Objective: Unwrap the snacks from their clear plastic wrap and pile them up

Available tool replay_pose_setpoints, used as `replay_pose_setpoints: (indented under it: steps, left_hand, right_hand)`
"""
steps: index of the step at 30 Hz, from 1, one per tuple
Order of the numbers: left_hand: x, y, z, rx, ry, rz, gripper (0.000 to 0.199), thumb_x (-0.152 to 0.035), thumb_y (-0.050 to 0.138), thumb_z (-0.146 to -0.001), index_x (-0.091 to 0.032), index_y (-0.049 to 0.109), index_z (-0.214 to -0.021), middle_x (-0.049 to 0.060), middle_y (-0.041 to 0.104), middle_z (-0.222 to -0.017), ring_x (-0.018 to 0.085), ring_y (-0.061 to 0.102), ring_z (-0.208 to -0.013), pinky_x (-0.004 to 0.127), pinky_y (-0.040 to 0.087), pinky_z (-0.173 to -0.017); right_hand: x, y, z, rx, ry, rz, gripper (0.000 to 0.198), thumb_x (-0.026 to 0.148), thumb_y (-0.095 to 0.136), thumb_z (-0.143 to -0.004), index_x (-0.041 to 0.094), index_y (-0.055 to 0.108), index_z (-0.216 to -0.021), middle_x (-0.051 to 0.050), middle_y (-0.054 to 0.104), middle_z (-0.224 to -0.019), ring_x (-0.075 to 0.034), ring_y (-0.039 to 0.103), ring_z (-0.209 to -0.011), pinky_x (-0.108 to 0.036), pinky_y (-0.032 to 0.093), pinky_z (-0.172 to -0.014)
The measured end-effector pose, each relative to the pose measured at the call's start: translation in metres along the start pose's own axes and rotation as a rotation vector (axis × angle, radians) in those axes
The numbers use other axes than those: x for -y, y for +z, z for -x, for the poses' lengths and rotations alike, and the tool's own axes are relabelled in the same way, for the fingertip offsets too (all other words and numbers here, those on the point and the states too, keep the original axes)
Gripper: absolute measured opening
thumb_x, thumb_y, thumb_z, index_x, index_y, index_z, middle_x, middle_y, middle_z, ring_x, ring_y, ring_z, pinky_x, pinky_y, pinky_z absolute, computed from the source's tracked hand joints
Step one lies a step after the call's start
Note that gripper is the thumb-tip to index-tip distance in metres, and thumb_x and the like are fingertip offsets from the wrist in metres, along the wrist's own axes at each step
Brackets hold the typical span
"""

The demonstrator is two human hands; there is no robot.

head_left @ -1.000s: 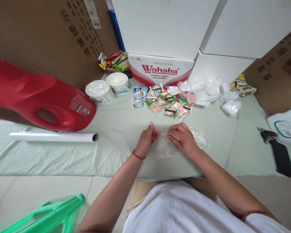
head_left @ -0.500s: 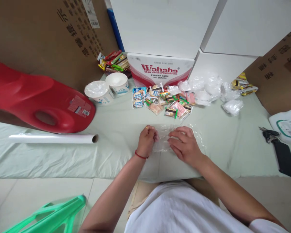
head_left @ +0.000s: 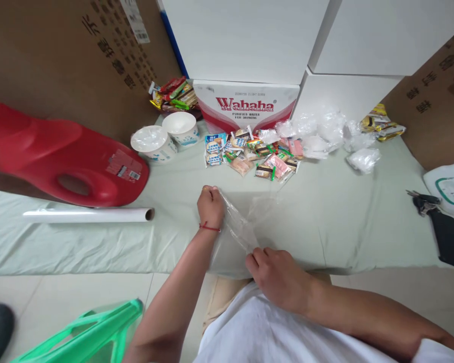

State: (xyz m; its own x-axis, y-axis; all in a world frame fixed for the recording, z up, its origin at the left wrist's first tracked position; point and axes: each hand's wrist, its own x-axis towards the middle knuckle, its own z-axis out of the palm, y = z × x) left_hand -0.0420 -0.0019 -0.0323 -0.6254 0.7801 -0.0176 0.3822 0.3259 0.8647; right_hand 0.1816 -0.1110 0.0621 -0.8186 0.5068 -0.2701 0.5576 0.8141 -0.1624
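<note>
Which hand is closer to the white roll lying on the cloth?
Left. The left hand is to the right of the white roll, with cloth between; the right hand is farther right and nearer the white shirt. Both hold clear plastic.

The film (head_left: 241, 225) was thin clear plastic, creased and glossy. The tablecloth (head_left: 348, 217) was matt cloth, lightly wrinkled; the red jug (head_left: 34, 143) smooth plastic; the brown carton (head_left: 53, 50) matt cardboard. The snack wrappers (head_left: 264, 172) looked shiny, the white roll (head_left: 87, 216) glossy, the floor tiles (head_left: 24, 290) smooth.
</note>
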Motion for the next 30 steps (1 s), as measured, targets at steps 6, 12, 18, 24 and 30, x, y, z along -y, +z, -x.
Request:
replay_pose_setpoints:
  steps: [6,12,18,24,30]
  left_hand:
    - [-0.005,-0.040,0.016,-0.092,0.335,-0.131,0.046,-0.014,0.056,-0.072,-0.018,0.060,-0.118,0.014,0.058,-0.127,0.028,0.061,-0.117,0.045,0.049,-0.106]
    - [-0.033,-0.071,0.047,0.470,1.026,-0.351,0.081,-0.010,0.051,-0.071,-0.030,0.047,-0.150,0.009,0.049,-0.160,0.035,0.021,-0.162,0.065,0.007,-0.130]
    - [-0.045,-0.072,0.067,0.522,0.985,-0.216,0.081,-0.050,0.060,-0.089,-0.022,0.031,-0.160,0.019,0.049,-0.159,0.039,0.030,-0.159,0.065,0.012,-0.129]
    - [-0.033,-0.043,0.061,0.302,0.553,-0.241,0.033,-0.042,0.043,-0.103,-0.022,0.067,-0.091,0.006,0.072,-0.083,0.022,0.070,-0.085,0.036,0.049,-0.088]
    - [-0.022,-0.031,0.054,0.139,0.230,-0.134,0.030,-0.041,0.044,-0.100,-0.024,0.057,-0.080,-0.003,0.050,-0.059,0.017,0.049,-0.057,0.028,0.034,-0.061]
  right_hand:
    - [-0.009,-0.002,-0.018,0.062,0.078,-0.065,0.021,0.005,0.048,-0.098,0.017,0.059,-0.109,-0.008,0.068,-0.099,-0.022,0.067,-0.085,-0.030,0.047,-0.062]
    - [-0.028,-0.001,-0.012,-0.026,0.129,-0.056,0.015,0.008,0.053,-0.099,0.019,0.060,-0.106,-0.007,0.068,-0.096,-0.022,0.068,-0.083,-0.030,0.042,-0.059]
    - [-0.044,0.006,-0.005,-0.161,0.189,-0.063,0.011,0.010,0.062,-0.097,0.021,0.062,-0.101,-0.004,0.068,-0.091,-0.020,0.066,-0.080,-0.030,0.039,-0.061]
    - [-0.060,0.007,0.006,-0.262,0.092,-0.049,0.015,0.007,0.058,-0.098,0.019,0.066,-0.097,-0.005,0.068,-0.090,-0.020,0.062,-0.080,-0.031,0.045,-0.071]
    - [-0.088,0.033,0.046,-0.313,0.160,-0.213,0.022,0.012,0.050,-0.102,0.020,0.069,-0.095,-0.007,0.070,-0.093,-0.021,0.063,-0.085,-0.031,0.051,-0.072]
